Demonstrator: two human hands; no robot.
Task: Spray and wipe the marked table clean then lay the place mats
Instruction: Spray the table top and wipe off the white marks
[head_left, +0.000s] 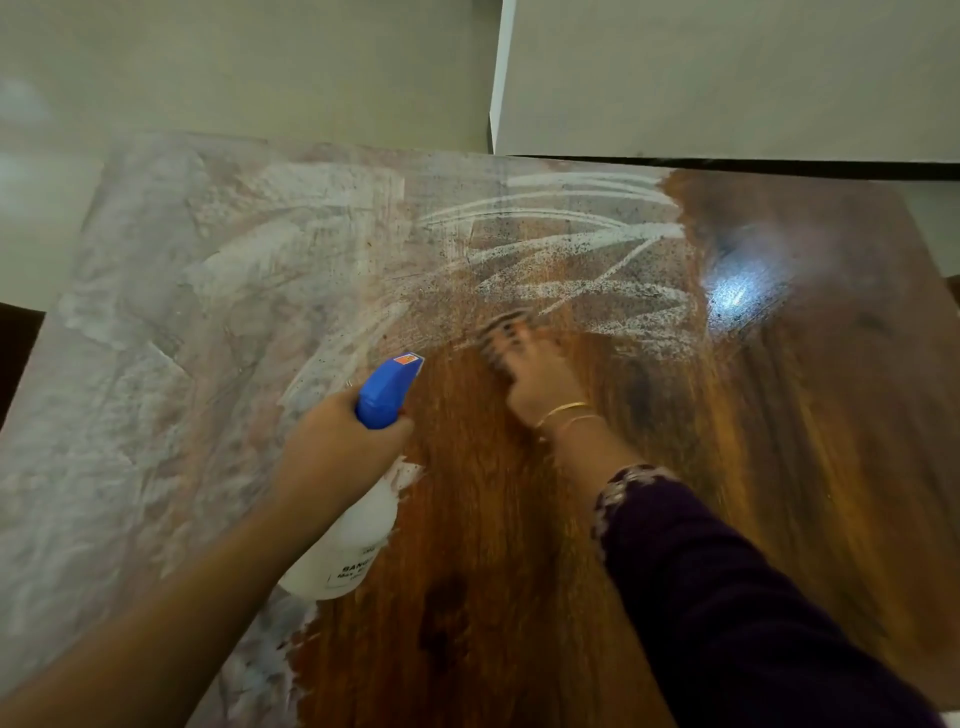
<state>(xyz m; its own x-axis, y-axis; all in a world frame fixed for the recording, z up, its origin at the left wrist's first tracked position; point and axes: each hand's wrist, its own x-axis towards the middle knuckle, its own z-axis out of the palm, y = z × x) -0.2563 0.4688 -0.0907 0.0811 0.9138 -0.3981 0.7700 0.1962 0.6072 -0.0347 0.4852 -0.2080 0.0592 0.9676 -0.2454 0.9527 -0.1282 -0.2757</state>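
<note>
A brown wooden table (753, 467) fills the view. White chalky smears (156, 364) cover its left half, and white scribbled lines (571, 244) speckled with droplets cross the far middle. My left hand (337, 447) grips a white spray bottle (353, 540) by the neck, and its blue spray head (387, 389) points toward the scribbles. My right hand (540, 384) is on the tabletop at the near edge of the scribbles and is blurred by motion. Something dark and striped (506, 332) shows at its fingertips; I cannot tell whether it is a cloth or the fingers themselves.
A pale wall (234, 67) and a white panel (727, 78) stand behind the table's far edge. A bright light reflection (732, 296) lies on the wood at the right. The table's right half is bare brown wood.
</note>
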